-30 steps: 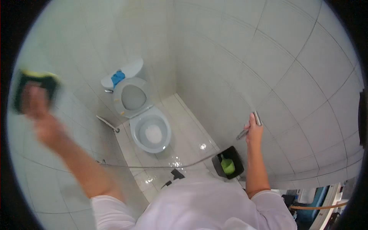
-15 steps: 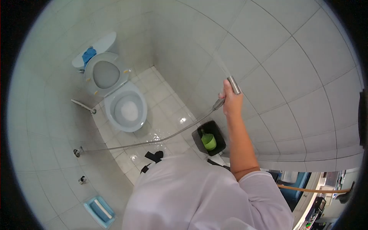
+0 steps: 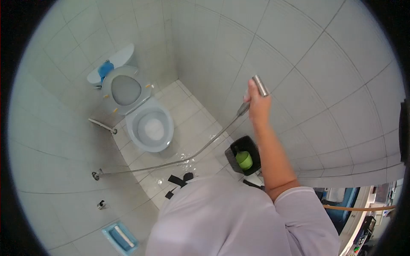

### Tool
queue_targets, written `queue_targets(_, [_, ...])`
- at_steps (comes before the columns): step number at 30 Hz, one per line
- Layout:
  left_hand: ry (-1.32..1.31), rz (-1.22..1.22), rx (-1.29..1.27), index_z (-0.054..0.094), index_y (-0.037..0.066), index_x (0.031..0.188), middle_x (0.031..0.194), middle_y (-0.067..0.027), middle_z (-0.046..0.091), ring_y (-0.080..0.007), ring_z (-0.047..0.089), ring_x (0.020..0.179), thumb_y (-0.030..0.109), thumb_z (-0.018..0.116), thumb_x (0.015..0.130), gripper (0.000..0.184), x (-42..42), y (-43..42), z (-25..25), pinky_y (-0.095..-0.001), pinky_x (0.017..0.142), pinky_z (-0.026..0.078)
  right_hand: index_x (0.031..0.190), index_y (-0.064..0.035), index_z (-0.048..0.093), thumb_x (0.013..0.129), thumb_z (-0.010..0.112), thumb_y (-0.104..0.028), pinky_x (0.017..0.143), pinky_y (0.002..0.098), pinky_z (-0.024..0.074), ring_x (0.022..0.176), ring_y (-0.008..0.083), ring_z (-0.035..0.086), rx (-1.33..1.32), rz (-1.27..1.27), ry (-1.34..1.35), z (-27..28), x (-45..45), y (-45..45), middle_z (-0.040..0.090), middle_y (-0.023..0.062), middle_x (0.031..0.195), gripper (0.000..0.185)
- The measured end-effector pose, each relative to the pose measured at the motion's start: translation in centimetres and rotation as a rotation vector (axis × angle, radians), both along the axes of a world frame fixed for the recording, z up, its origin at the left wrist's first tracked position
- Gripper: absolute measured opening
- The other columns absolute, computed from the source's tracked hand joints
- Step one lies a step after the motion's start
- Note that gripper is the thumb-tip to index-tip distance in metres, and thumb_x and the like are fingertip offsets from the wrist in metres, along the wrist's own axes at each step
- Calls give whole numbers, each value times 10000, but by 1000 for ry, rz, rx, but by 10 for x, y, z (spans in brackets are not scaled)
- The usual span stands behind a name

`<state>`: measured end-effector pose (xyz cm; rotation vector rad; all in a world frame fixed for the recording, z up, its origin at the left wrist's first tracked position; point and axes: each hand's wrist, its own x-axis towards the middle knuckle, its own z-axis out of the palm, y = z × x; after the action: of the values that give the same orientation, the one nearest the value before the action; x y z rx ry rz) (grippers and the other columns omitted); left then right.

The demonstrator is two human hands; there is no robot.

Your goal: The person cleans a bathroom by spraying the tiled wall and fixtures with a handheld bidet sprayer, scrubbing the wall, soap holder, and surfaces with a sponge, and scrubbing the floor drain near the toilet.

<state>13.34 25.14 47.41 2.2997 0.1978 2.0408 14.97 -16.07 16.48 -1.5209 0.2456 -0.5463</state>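
Note:
My right hand (image 3: pixel 259 106) is closed around a metal hand sprayer (image 3: pixel 260 85), its head pointing up toward the tiled wall on the right. From its handle a thin hose (image 3: pixel 193 156) sags across the room to a wall valve (image 3: pixel 96 174) on the left. My left hand is out of view. Below my right forearm stands a black bin (image 3: pixel 232 158) with a green dipper (image 3: pixel 244 160) inside. The toilet (image 3: pixel 168 128), lid and seat raised, has white foam or water in its bowl. A blue cloth (image 3: pixel 105 68) hangs on the tank.
Wet, shiny floor tiles (image 3: pixel 188 112) lie around the toilet. A second tap (image 3: pixel 101 205) and a blue recessed soap holder (image 3: pixel 112 232) are on the left wall. At the lower right, a wooden pole (image 3: pixel 358 208) crosses in front of shelves and clutter.
The view has shifted, so the toilet and bin appear further right. My right hand still grips the sprayer, raised slightly in view. The thin water jet seen earlier is no longer distinct.

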Motion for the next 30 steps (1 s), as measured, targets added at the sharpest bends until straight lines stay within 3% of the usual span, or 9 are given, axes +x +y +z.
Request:
queue_targets(2, [-8,3,6,457,29,1030,1000,-119,537,-182,550,892,146,541,777,291,-3,-1,2,-263,774,464,683,-47,493,777,568,-221,421,230,337,457,82,407,21,27,-114,-1,2,-1,422,6,531,211])
queue_targets(6, [-51,19,5,451,27,1034,1002,-124,540,-187,557,890,140,544,772,300,-15,-3,6,-264,773,471,715,-39,514,778,568,-223,420,232,337,459,81,404,23,32,-15,-1,-2,-5,416,1,535,202])
queue_targets(11, [-158,17,47,444,24,1039,1004,-130,544,-194,567,886,131,548,766,311,-49,-17,13,-265,772,480,749,-20,543,743,600,-339,407,239,347,444,85,437,-201,-50,294,-87,-14,-35,462,11,516,324])
queue_targets(15, [-321,44,82,438,22,1043,1006,-136,547,-199,574,883,124,552,761,321,-110,-42,-3,-265,771,487,727,-41,524,765,582,-284,392,230,320,437,75,388,-162,-100,345,-113,-34,-33,394,-13,504,253])
queue_targets(19, [-262,478,59,432,20,1047,1008,-141,551,-205,582,881,118,555,756,331,-128,-65,-57,-266,770,494,700,-35,512,754,593,-294,380,236,314,413,81,396,-73,-3,253,-70,-46,-17,404,-11,487,276])
queue_targets(21, [-343,-771,-752,511,113,1030,1027,-38,525,-163,456,1009,278,462,838,257,-78,-61,-125,-300,901,323,705,-23,521,739,609,-310,372,240,325,397,86,408,-65,22,223,-66,-46,-15,420,-6,476,302])
queue_targets(23, [238,-602,-520,546,91,969,990,-43,502,-116,456,940,218,473,845,192,-56,-57,-210,-237,817,341,688,-23,509,745,604,-301,362,239,320,384,88,404,-61,-7,206,-73,-47,-17,426,-2,477,299])
queue_targets(25, [472,-634,-889,569,71,930,946,-57,475,-120,458,865,225,493,836,196,-46,-84,-268,-241,782,358,690,-34,498,760,587,-283,372,238,307,395,84,394,-131,-22,292,-95,-57,-30,418,-4,481,274])
queue_targets(30, [800,-871,-1189,590,64,911,931,-63,469,-130,464,845,242,518,815,214,-32,-84,-402,-236,745,366,694,-39,494,775,569,-266,389,234,306,407,82,397,-175,-110,453,-144,-83,-51,423,0,486,253])
